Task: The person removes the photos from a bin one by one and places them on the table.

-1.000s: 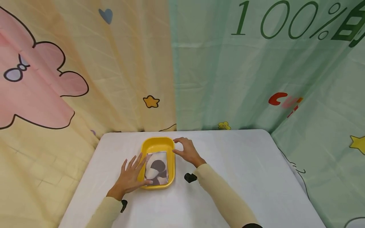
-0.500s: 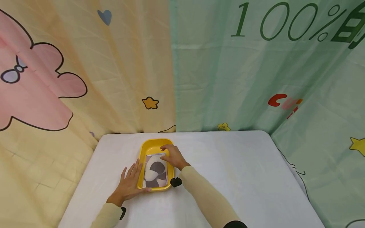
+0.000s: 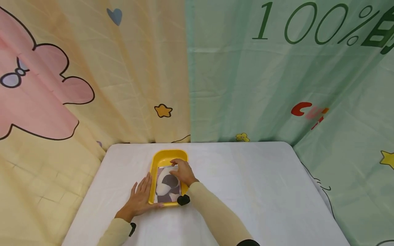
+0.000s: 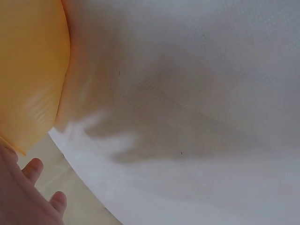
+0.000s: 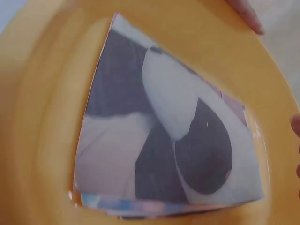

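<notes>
A yellow tray lies on the white table, holding a stack of picture cards. The top card carries a large grey, white and pink print; more colored edges show below it in the right wrist view. My left hand rests against the tray's left side, fingers straight and thumb along its near edge. In the left wrist view, fingertips show beside the yellow wall. My right hand hovers over the tray at the cards' far edge, thumb and fingers bent with a gap between them and nothing in it.
The white table stretches right of the tray. Printed curtains, a yellow one and a green one, hang behind the table. A black strap piece on my right wrist overlaps the tray's near right corner.
My right hand has moved left from beside the tray's right rim to over the cards. The left hand has drawn slightly back, its thumb now at the near edge.
</notes>
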`<state>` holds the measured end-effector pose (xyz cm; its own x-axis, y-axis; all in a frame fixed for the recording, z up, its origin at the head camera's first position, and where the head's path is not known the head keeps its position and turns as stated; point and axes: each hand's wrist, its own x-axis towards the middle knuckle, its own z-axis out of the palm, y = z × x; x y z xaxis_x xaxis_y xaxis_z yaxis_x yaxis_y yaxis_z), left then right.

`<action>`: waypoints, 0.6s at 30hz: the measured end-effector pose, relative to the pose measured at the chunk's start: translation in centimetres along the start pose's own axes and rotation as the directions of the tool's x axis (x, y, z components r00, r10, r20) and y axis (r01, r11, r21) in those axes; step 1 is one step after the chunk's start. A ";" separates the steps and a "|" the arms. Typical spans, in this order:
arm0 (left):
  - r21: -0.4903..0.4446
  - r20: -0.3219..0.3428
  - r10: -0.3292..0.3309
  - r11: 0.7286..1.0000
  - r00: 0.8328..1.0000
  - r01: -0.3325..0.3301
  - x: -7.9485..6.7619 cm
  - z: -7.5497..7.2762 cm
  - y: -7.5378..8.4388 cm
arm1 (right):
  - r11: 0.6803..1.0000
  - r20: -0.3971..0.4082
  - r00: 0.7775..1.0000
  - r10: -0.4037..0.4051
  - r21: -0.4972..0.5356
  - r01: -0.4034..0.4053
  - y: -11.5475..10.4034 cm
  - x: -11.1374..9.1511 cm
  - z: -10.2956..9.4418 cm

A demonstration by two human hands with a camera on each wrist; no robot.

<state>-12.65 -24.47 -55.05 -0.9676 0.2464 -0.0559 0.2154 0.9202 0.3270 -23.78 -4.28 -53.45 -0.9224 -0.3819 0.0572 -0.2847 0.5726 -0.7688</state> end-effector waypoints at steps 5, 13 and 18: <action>-0.033 0.043 -0.015 0.999 0.999 0.016 0.0 -0.2 0.1 | 0.992 -0.036 0.996 0.081 0.101 -0.077 -0.8 0.3 0.8; -0.100 0.048 -0.015 0.995 0.999 0.019 -0.3 -0.8 0.1 | 0.930 -0.067 0.980 0.187 0.334 -0.154 -1.5 1.1 2.2; -0.127 0.030 0.001 0.992 1.000 0.003 -0.1 -0.4 0.1 | 0.946 -0.110 0.965 0.238 0.253 -0.204 -1.0 0.9 3.0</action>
<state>-12.56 -24.53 -54.61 -0.9628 0.2567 -0.0840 0.1945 0.8749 0.4436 -23.50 -7.41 -54.54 -0.9866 -0.1528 -0.0574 -0.0151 0.4354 -0.9001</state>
